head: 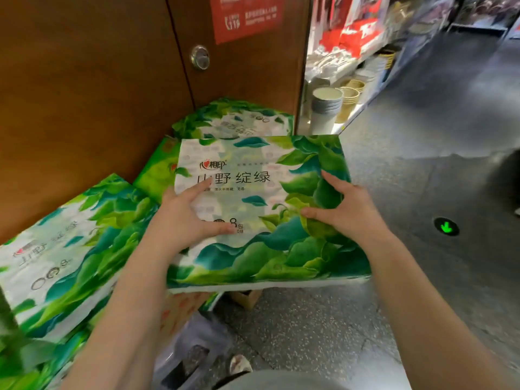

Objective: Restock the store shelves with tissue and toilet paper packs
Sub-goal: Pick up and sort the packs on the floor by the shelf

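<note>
Both hands: left hand and right hand | our fingers spread flat on tissue pack | steadying it atop stacked packs

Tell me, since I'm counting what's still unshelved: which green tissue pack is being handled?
The middle pack, printed face up, with the left hand and right hand on top. The left pack and back pack lie untouched.

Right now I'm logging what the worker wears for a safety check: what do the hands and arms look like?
Both arms are bare from wrist to the frame edge: no sleeves show. The left hand and right hand wear no gloves, and no rings, watch or wristband can be seen. Nails look short and unpainted.
</note>
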